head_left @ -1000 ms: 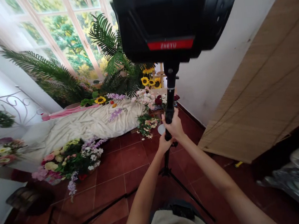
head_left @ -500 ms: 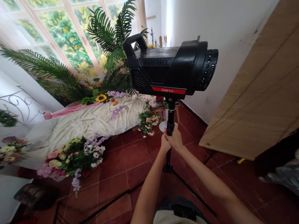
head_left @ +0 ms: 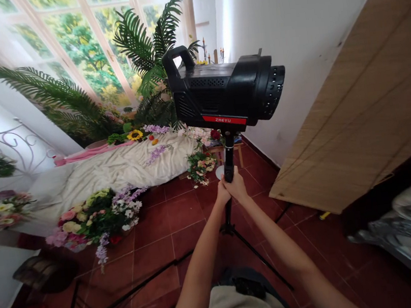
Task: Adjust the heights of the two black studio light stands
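A black studio light [head_left: 216, 91] with a red ZHEYU label sits on top of a black stand [head_left: 228, 215], its round front facing right. Both my hands are wrapped round the stand's pole, just below the light's mount. My left hand [head_left: 223, 191] and my right hand [head_left: 236, 185] touch each other there, with the fingers closed and partly hidden by the pole. Under my hands, the stand's thin legs spread over the red tiled floor [head_left: 156, 258].
A bed with a cream cover [head_left: 118, 169] and flower bunches [head_left: 94, 216] lies to the left. Palm leaves [head_left: 136, 38] rise before the window. A woven panel [head_left: 350, 93] leans at the right, near a silver-framed seat [head_left: 407, 230]. Another stand's leg [head_left: 142, 285] crosses the lower left.
The light and both hands appear slightly further left, and the whole view has shifted a little the same way. The grip on the pole continues.
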The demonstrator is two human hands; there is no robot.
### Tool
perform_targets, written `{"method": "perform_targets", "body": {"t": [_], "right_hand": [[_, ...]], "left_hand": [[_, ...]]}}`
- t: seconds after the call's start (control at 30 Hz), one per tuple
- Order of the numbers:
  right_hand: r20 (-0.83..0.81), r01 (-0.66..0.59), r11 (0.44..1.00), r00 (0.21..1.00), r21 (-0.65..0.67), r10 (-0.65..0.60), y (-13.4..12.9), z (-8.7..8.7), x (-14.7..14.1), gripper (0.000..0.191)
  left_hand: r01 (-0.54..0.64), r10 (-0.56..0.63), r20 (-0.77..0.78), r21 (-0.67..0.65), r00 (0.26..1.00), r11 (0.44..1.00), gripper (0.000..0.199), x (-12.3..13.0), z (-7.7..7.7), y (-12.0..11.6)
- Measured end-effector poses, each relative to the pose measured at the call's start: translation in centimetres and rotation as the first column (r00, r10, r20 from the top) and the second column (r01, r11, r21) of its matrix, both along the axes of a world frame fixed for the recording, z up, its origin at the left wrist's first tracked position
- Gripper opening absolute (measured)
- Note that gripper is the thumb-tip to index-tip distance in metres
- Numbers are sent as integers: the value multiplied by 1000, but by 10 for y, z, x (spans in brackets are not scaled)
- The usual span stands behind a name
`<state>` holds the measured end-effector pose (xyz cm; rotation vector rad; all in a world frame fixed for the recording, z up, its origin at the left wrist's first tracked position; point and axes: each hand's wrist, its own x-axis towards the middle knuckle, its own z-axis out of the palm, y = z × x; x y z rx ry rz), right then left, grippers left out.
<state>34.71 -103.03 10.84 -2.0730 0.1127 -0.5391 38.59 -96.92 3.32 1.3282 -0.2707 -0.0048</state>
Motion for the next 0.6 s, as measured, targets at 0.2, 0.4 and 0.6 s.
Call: {"method": "perform_targets", "body": {"t": [0.2, 0.4, 0.6], "right_hand": [[132, -94, 994, 987, 54, 86, -16, -2, -28, 48], [154, -24, 987, 988, 158, -1, -32, -19, -64, 31], [67, 14, 957, 997, 289, -34, -29, -36, -75, 34]], "left_hand": [[24, -24, -16, -23, 1000, 999, 40, -1, 3, -2], [-74, 75, -3, 130, 997, 989, 34, -7, 11, -2], [-83, 87, -17, 160, 996, 984, 33, -7, 13, -4]]}}
